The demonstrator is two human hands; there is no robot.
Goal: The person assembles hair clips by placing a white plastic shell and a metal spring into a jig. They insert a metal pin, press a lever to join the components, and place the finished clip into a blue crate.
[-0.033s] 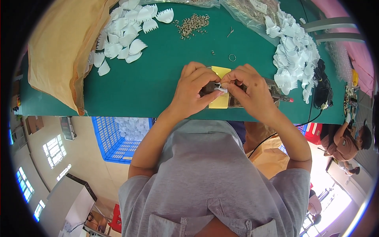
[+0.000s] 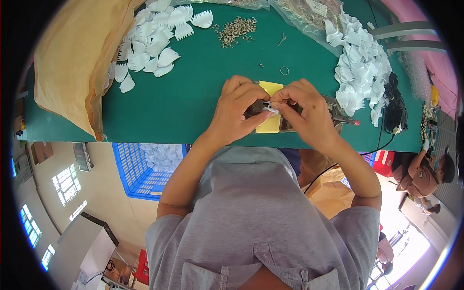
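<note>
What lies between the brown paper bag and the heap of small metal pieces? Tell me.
In the head view, white toothed pieces lie there, loosely piled on the green tabletop.

Green table (image 2: 183, 108) is our landmark. We log a large brown paper bag (image 2: 79, 67) over its left end. On its right end we note a black cable bundle (image 2: 395, 104), bubble wrap (image 2: 413, 67) near the edge, and two grey metal bars (image 2: 403, 30) over the far right corner. Past the table's right side we get pink cloth (image 2: 441, 70) and a co-worker in a brown top (image 2: 418, 176). Below its near edge, left: blue plastic crate (image 2: 126, 166); right: second brown paper bag (image 2: 333, 195) and a red object (image 2: 383, 163), kind unclear. Farther off its near-left corner we mark a bright window (image 2: 66, 184) and a white cabinet (image 2: 87, 246).
</note>
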